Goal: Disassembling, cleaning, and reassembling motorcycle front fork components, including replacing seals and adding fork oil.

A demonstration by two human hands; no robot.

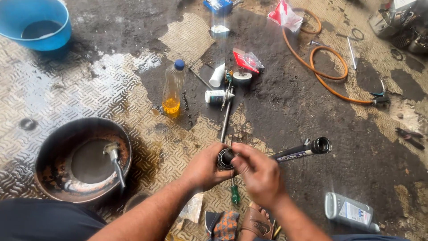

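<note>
My left hand (206,167) grips the near end of a black metal tube (296,152) that slants up and to the right, ending in a ringed open mouth. My right hand (258,175) is closed over the same near end, fingers pinching a small dark ring-shaped part (225,159) at the tube's mouth. Both hands hover just above a greasy checker-plate floor (89,96). A thin steel rod (225,119) lies on the floor just beyond my hands. A green-handled screwdriver (235,194) lies under them.
A rusty round pan (53,178) with dark oil and a brush stands at left. A blue tub (40,24) sits at top left. A plastic bottle of amber oil (172,89), small white containers (217,85), an orange hose (323,67), a grey oil can (350,212) and pliers (409,136) lie around.
</note>
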